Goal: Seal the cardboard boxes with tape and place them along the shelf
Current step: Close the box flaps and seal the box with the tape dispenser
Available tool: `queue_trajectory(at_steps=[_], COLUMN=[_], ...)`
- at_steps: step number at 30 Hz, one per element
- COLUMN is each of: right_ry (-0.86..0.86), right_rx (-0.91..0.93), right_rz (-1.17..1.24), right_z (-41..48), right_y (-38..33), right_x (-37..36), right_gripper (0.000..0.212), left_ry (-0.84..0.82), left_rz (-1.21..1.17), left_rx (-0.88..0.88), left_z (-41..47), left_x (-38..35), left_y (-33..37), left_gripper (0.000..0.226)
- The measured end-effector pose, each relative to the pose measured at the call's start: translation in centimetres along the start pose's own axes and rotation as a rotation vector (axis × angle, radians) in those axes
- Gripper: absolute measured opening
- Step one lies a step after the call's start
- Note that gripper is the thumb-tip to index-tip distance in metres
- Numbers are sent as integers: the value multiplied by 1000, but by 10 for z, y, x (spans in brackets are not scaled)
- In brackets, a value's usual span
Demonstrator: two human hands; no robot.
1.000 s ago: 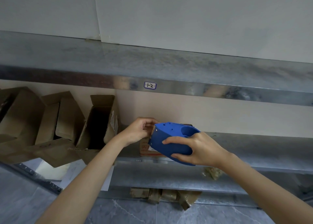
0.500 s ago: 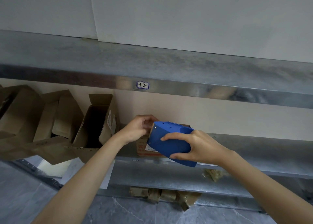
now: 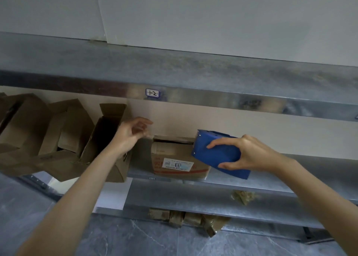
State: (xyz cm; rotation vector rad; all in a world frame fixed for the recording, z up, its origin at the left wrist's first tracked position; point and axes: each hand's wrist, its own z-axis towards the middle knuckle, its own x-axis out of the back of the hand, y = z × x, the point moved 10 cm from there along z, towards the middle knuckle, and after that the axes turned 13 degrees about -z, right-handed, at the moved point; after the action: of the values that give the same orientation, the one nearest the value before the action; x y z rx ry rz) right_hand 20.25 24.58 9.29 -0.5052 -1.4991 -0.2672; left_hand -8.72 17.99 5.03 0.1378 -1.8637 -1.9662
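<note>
To your left on the shelf (image 3: pixel 302 164), the open cardboard boxes (image 3: pixel 73 127) lean with flaps up; their insides are too dark to tell any contents. The small cardboard box (image 3: pixel 170 153) sits at the shelf's front edge, its top flaps folded down with a gap showing and a white label (image 3: pixel 178 164) on its front. Your right hand (image 3: pixel 249 153) grips the blue tape dispenser (image 3: pixel 215 151) against the box's top right corner. Your left hand (image 3: pixel 133 133) hovers relaxed and holds nothing.
</note>
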Motion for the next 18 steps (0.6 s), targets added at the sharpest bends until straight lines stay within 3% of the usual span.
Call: queue_trajectory(at_steps=[11,18], right_ry=[55,51], right_rx=[-110,-96], right_rz=[-36,-90], right_z=[3,18], right_y=[18,10], right_x=[1,-10], right_gripper=[51,47], left_ry=[-52,-50], left_rz=[-40,134], left_rx=[52,77], left_z=[2,4], left_x=[-32,-32], left_y=[-17,-52], left_gripper=[34,56])
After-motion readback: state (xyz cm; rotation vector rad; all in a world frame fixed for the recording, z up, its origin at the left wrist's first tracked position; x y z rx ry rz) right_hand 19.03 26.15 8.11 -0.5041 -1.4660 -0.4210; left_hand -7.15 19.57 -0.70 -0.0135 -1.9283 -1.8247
